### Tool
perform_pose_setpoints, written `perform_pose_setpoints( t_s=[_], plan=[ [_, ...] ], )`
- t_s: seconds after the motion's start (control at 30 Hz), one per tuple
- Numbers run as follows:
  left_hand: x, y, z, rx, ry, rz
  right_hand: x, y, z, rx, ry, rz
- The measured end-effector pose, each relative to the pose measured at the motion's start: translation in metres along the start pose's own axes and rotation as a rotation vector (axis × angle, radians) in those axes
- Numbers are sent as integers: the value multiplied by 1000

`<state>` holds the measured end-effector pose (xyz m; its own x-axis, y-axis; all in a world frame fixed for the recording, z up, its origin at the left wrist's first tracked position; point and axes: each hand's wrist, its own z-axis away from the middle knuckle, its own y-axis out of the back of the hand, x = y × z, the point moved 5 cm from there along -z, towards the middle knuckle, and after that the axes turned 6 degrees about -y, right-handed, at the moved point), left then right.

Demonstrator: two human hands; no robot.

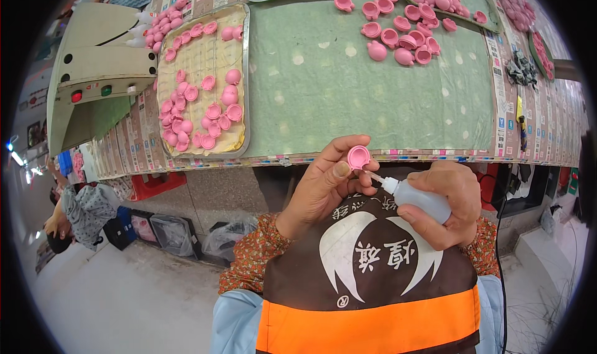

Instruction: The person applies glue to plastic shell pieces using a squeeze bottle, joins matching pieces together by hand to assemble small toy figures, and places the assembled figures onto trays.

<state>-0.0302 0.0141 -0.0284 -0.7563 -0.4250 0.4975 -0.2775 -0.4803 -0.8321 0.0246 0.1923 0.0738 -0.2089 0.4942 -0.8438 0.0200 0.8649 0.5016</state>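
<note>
My left hand (326, 183) is closed on a small pink hollow plastic part (359, 157), its open cup side facing up. In my right hand (449, 198) is a translucent squeeze bottle (424, 201) with a white cap and a thin nozzle. The nozzle tip points left and sits close by the lower edge of the pink part; whether it touches cannot be made out. Both hands are just off the table's near edge, in front of my dark apron (373, 248).
A metal tray (247, 74) at the left holds several pink parts on yellowish lining. More pink parts (404, 40) lie at the back right of the green cloth (311, 93). A cream machine with buttons (106, 74) stands far left. Another person (87, 211) is at the left.
</note>
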Motion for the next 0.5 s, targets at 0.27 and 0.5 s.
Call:
perform_pose_setpoints(
  t_s=[0.27,0.5],
  plan=[
    [-4,1,1,57,46,-63,2,-6,1,38,15,-26],
    [-6,1,1,43,51,-78,3,-7,1,37,24,-20]
  ],
)
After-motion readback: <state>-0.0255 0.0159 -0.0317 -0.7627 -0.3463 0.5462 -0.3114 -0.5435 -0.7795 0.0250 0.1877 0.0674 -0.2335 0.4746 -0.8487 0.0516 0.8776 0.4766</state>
